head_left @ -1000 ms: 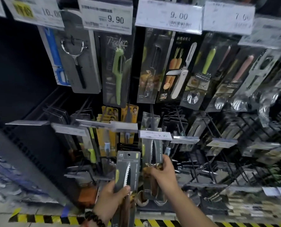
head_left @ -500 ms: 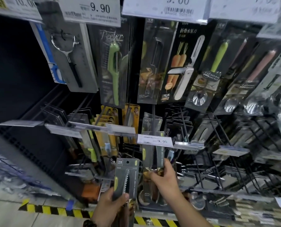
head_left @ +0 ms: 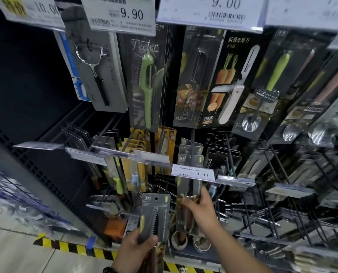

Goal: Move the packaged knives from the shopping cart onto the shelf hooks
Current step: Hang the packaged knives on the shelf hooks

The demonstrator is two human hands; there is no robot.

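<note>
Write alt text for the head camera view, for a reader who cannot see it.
A person's right hand holds a packaged knife at a shelf hook under a 9.90 price tag, while the left hand grips another packaged serrated knife below. Peelers and knives hang above.

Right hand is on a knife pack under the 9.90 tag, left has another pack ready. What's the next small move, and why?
Probably let the right hand finish seating its knife pack on the hook behind the 9.90 tag, then release it. The pack's top is hidden behind the tag, so I cannot tell whether it is fully on. The left hand holds the second pack below and left of that hook.
</note>
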